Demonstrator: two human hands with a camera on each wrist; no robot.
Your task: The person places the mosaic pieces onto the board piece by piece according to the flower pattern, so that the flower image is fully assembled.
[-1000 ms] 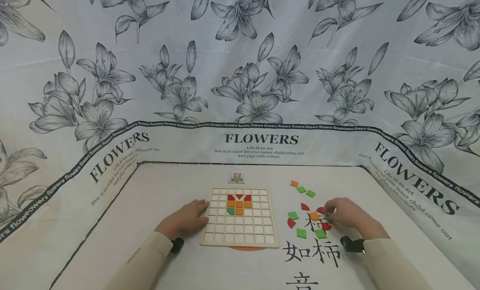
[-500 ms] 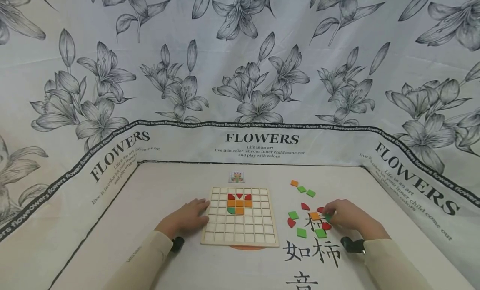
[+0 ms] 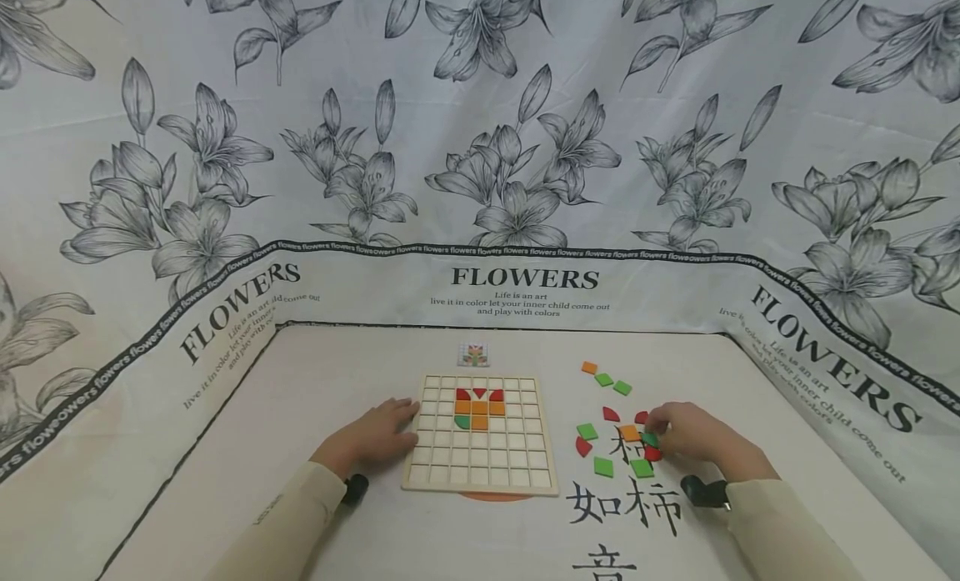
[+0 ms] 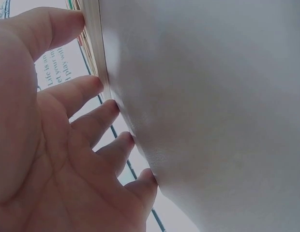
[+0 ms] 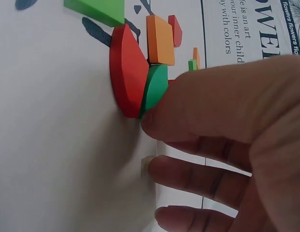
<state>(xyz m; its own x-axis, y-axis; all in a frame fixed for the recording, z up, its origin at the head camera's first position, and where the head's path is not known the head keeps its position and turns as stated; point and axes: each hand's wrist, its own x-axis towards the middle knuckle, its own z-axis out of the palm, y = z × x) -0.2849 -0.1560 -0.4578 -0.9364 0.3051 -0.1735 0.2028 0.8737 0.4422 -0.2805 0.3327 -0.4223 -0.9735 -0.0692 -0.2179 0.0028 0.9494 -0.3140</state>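
A wooden grid board [image 3: 480,458] lies on the table, its upper middle cells filled with red, orange and green tiles. Along its left edge rests my left hand [image 3: 371,435], fingers extended; in the left wrist view its fingertips touch the board's side [image 4: 93,43]. Over the loose tiles at the right, my right hand [image 3: 686,431] pinches a dark green quarter-circle tile [image 5: 155,87] at its edge. Its thumb shows on that tile in the right wrist view, while the index fingertip is hidden. A red curved tile [image 5: 127,72] touches the green one, and an orange square tile [image 5: 159,41] lies close by.
A small pattern card [image 3: 474,355] lies behind the board. Green square tiles [image 3: 603,467] and red curved tiles [image 3: 582,448] are scattered right of the board, with an orange tile [image 3: 589,368] farther back. Printed flower cloth [image 3: 525,278] walls the table's back and sides.
The dark green tile has shifted slightly left at my right fingertips, and more of it shows. My left hand stays at the board's edge.
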